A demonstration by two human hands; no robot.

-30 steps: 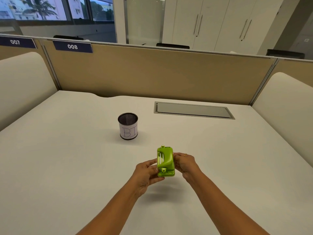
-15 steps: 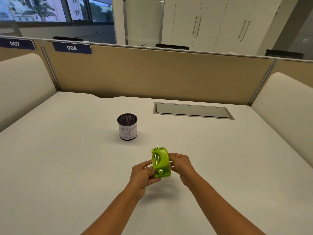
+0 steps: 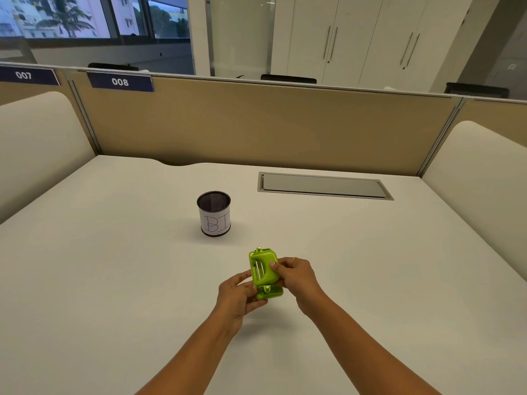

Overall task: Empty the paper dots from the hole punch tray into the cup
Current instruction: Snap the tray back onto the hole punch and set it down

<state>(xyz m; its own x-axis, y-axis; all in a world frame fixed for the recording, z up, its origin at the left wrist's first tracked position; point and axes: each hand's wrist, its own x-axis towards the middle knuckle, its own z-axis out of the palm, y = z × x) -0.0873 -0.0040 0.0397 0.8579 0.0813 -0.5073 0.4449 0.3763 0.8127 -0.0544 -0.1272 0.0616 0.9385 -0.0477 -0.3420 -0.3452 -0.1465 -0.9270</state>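
Observation:
A lime-green hole punch [image 3: 263, 270] is held a little above the white desk [image 3: 114, 266], tipped up so its underside with metal parts faces me. My left hand [image 3: 238, 295] grips its lower left end. My right hand [image 3: 296, 276] holds its right side, thumb on the green body. The cup [image 3: 214, 213], a black mesh pot wrapped in a white label with the letters "BI", stands upright on the desk beyond and to the left of the punch, apart from it. I cannot see any paper dots.
A grey cable hatch [image 3: 323, 186] is set flush into the desk at the back right. Tan partition panels [image 3: 256, 124] close the far edge, and cream padded dividers [image 3: 37, 143] flank both sides.
Both hands have carried the hole punch slightly left and toward the cup, turning it a little. The cup has not moved.

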